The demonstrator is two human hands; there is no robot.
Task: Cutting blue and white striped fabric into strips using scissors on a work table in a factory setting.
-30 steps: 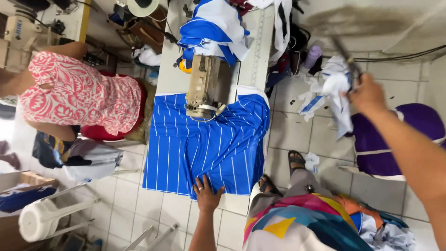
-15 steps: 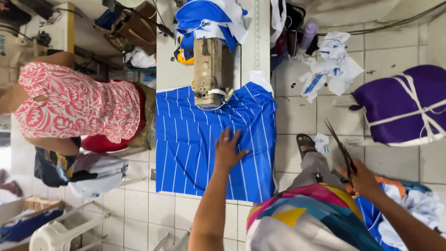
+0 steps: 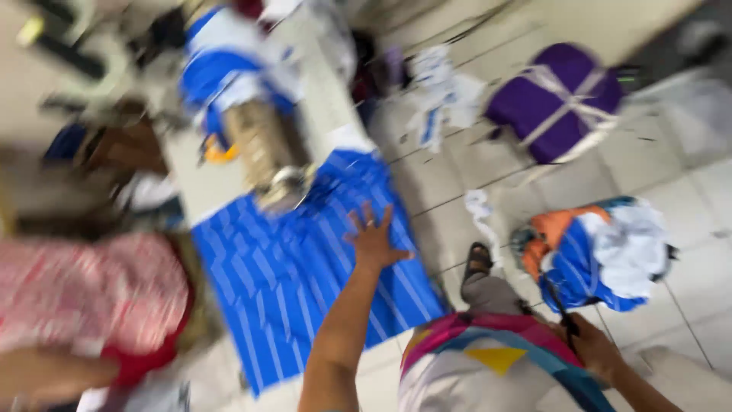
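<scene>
Two hands: striped blue cloth [image 3: 305, 267], scissors [image 3: 560, 305].

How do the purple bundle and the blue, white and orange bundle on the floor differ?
The purple bundle is one colour and tied with pale straps crossed over it; the blue, white and orange bundle is mixed colours and shows no straps. The purple bundle lies far from the person; the mixed one lies near the right hand, which holds scissors. Both are soft fabric heaps on the tiled floor.
</scene>
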